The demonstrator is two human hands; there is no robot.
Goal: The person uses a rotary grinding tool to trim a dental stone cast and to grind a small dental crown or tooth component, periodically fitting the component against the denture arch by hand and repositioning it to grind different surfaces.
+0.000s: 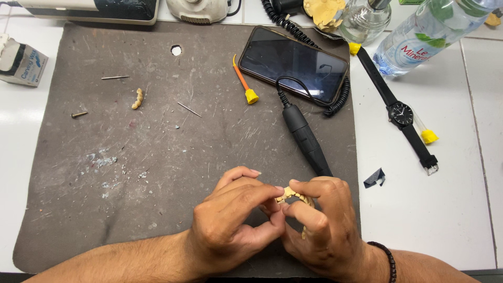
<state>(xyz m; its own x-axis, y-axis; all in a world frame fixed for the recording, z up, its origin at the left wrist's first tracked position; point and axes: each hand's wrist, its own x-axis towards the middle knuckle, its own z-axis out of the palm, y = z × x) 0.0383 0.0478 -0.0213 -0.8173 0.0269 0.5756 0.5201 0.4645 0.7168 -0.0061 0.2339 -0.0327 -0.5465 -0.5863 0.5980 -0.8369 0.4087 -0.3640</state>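
Observation:
My left hand (233, 217) and my right hand (319, 225) meet at the near edge of a dark grey work mat (157, 157). Together they pinch a small yellowish dental cast (294, 195) with a row of teeth; most of it is hidden by my fingers. A black handpiece tool (305, 137) with a coiled cord lies on the mat just beyond my right hand, its tip hidden behind my knuckles. A separate small tooth-row piece (138, 98) lies at the mat's upper left.
A black smartphone (293, 64) lies at the mat's far right with an orange yellow-tipped tool (245, 84) beside it. A wristwatch (401, 112), a plastic water bottle (427, 34), a glass burner (364, 20) and a small box (21, 63) lie around. Thin pins (115, 77) rest on the mat.

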